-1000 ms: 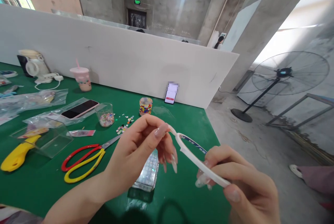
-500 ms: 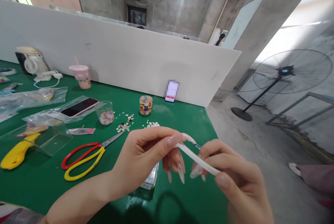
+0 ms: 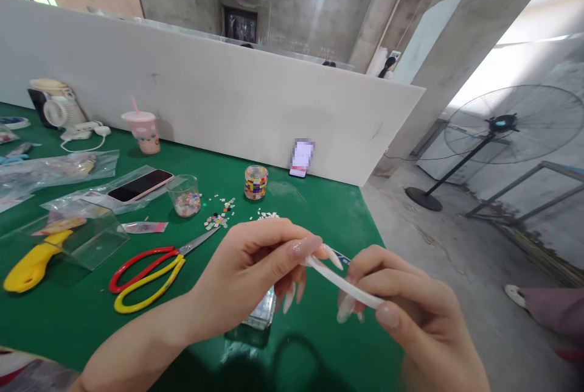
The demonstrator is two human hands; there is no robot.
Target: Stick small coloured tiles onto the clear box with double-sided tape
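Observation:
Both my hands hold a thin white plastic strip (image 3: pixel 341 282) with blue print, above the right end of a green table (image 3: pixel 68 331). My left hand (image 3: pixel 255 276) pinches its left end between thumb and fingertips. My right hand (image 3: pixel 410 313) is closed round its right end, thumb pressed on top. Below my left hand lies a clear block covered in small tiles (image 3: pixel 262 313), partly hidden by my fingers.
Red and yellow scissors (image 3: pixel 146 267), a yellow tool (image 3: pixel 31 261), a clear box (image 3: pixel 86 234), a phone (image 3: pixel 139 185) on plastic bags, a cup of beads (image 3: pixel 185 195), a coloured jar (image 3: pixel 256 182), scattered tiles (image 3: pixel 219 218) and a propped phone (image 3: pixel 301 159) stand on the table. A floor fan (image 3: pixel 497 130) is at right.
The strip was bent into a loop a second ago; now it runs nearly straight between my hands, which have come closer together and slightly lower.

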